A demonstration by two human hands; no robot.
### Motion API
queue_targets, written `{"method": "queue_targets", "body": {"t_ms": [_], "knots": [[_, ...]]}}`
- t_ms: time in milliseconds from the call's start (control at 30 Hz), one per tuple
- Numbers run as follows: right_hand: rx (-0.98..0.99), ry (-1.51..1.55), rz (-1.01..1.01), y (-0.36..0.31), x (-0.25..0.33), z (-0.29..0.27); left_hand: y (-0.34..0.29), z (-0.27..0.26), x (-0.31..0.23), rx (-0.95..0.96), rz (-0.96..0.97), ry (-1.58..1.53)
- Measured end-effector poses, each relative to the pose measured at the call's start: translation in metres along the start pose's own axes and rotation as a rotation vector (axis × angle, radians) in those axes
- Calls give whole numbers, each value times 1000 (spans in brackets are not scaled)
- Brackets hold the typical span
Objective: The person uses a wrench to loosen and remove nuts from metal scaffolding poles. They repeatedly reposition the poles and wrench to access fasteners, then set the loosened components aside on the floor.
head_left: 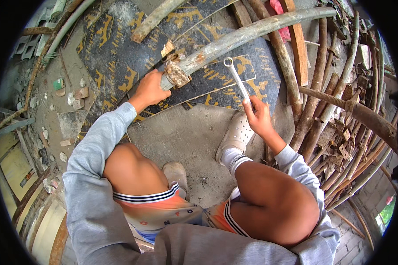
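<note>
A long grey metal pipe (252,33) lies slantwise before me, its near end toward the left. Around it near that end sits a rusty, dirt-crusted pipe clamp (177,73). My left hand (151,90) is closed on the pipe's end, just beside the clamp. Upright in my right hand (258,115) is a silver wrench (239,79), its ring end pointing up and away from me. The wrench is apart from the clamp and the pipe. My right fingers hide the wrench's lower end.
Beneath the pipe lies a dark printed board (115,48) on the concrete floor. Rusty pipes (314,97) and a wooden bar (296,48) crowd the right side, with a threaded rod (325,96) jutting inward. Rubble and broken bricks (80,93) lie at the left.
</note>
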State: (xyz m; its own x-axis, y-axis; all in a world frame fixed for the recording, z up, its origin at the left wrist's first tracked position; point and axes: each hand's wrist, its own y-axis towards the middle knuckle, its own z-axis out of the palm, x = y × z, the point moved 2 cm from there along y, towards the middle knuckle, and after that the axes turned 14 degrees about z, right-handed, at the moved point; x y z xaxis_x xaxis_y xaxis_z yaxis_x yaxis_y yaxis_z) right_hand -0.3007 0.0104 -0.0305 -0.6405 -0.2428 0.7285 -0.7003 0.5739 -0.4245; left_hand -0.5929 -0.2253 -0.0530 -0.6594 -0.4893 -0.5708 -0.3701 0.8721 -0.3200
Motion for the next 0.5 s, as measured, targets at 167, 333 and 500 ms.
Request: {"method": "queue_targets", "body": {"t_ms": [167, 333, 500], "knots": [[76, -78, -51, -15, 19, 9, -1, -6, -3, -19, -11, -39], [109, 3, -183, -11, 74, 34, 6, -11, -24, 8, -68, -51], [40, -298, -161, 9, 91, 56, 0, -8, -21, 11, -118, -45]]}}
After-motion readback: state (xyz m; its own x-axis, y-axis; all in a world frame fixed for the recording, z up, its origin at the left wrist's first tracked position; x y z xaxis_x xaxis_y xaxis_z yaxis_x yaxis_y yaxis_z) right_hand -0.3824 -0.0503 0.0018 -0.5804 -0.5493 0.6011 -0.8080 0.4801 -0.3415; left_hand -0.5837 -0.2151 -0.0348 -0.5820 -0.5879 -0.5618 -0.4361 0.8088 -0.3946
